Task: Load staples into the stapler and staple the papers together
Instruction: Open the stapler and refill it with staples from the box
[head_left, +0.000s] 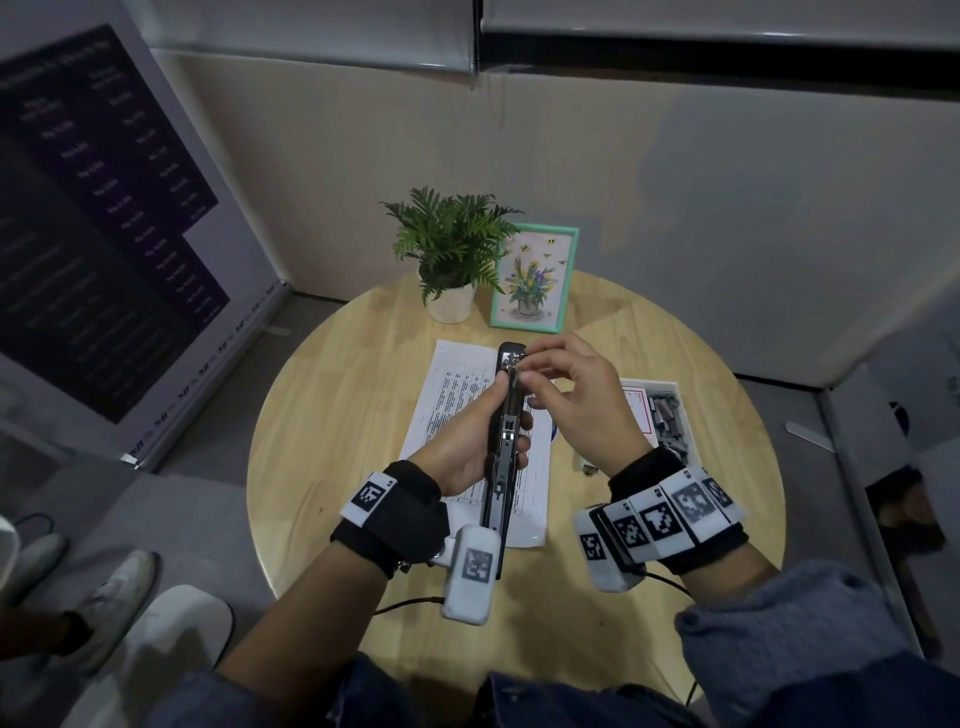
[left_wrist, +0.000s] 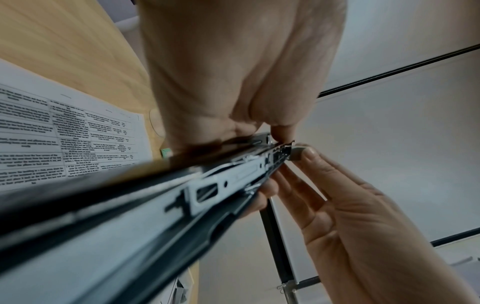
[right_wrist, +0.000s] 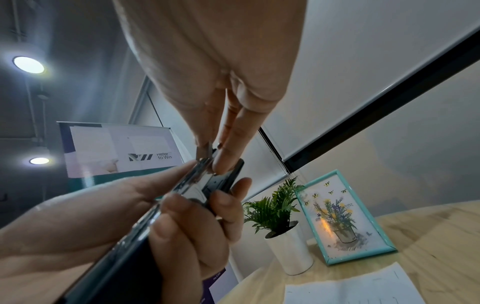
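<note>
Left hand (head_left: 462, 447) grips stapler (head_left: 501, 441) above papers (head_left: 447, 395); plant (head_left: 452, 249), frame (head_left: 535, 278) behind.

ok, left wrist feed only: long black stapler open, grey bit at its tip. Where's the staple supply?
Observer: an open white cardboard box of staples sits on the round wooden table, right of the printed white papers.
Operator: how's the long black stapler held?
Observer: the left hand grips it mid-body, fingers curled round, above the papers.
Operator: and that grey bit?
Observer: right wrist view shows the right hand pinching a grey staple strip between thumb and forefinger at the open channel.
</note>
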